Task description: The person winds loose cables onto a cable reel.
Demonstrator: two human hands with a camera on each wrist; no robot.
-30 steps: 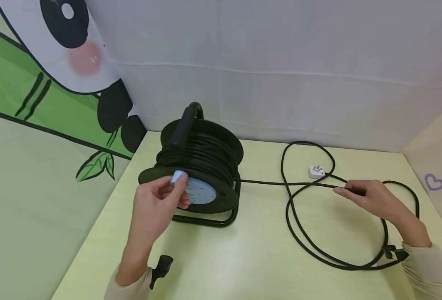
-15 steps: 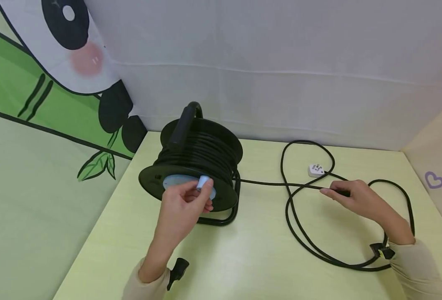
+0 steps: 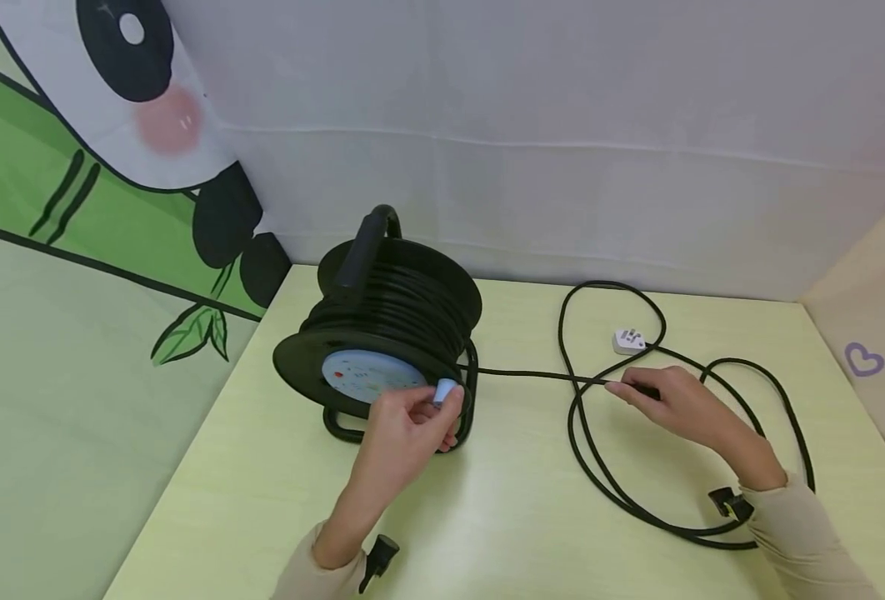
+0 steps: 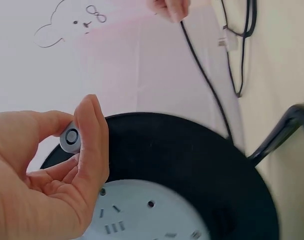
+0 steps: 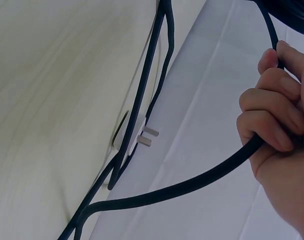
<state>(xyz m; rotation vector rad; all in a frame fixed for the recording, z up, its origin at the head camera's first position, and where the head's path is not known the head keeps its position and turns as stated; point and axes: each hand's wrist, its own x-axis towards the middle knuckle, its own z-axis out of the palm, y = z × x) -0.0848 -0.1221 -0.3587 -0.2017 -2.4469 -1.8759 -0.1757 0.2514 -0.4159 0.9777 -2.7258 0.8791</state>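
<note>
A black cable reel (image 3: 390, 333) with a light blue socket face (image 3: 363, 377) stands on the pale green table (image 3: 487, 500). My left hand (image 3: 412, 421) pinches the reel's small light blue crank knob (image 3: 445, 390), seen close in the left wrist view as the knob (image 4: 70, 139) between thumb and finger. The black cable (image 3: 532, 374) runs taut from the reel to my right hand (image 3: 675, 404), which grips it; in the right wrist view the fingers (image 5: 271, 117) curl round the cable (image 5: 191, 187). Loose loops (image 3: 600, 467) lie on the table, ending in a white plug (image 3: 629, 340).
A white cloth backdrop (image 3: 547, 150) closes the far side, a panda and bamboo panel (image 3: 97, 167) the left, a beige panel with a purple heart (image 3: 862, 360) the right. Black wrist camera mounts (image 3: 377, 560) sit on both sleeves.
My left hand has carried the knob from the reel's left side round to its lower right, turning the reel. My right hand has slid left along the cable, and the loose loops have shifted.
</note>
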